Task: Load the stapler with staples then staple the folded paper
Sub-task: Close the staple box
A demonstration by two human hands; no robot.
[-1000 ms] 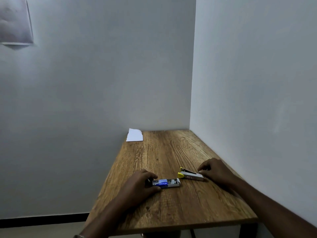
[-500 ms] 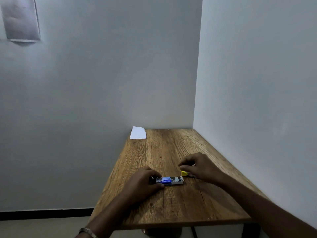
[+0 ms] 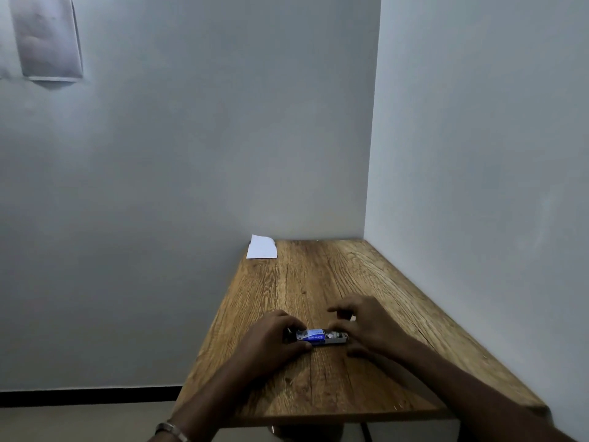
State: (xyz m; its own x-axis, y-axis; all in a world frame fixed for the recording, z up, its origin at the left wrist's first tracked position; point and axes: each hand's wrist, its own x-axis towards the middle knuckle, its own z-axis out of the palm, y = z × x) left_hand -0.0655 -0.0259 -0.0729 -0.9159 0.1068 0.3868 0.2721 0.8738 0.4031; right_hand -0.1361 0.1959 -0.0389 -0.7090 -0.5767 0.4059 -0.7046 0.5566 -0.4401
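Metal glints at the left wrist — a bracelet (image 3: 169,429) at the bottom edge of the view. On the near half of the wooden table (image 3: 322,387), the left hand (image 3: 271,338) pinches one end of the blue staple box (image 3: 314,335), thumb below and fingers above. The right hand (image 3: 366,327) meets the box's other end, fingers curled loosely around it; the stapler is hidden behind that hand. Far off, at the table's back left corner — the folded paper (image 3: 262,247), lying flat against the wall.
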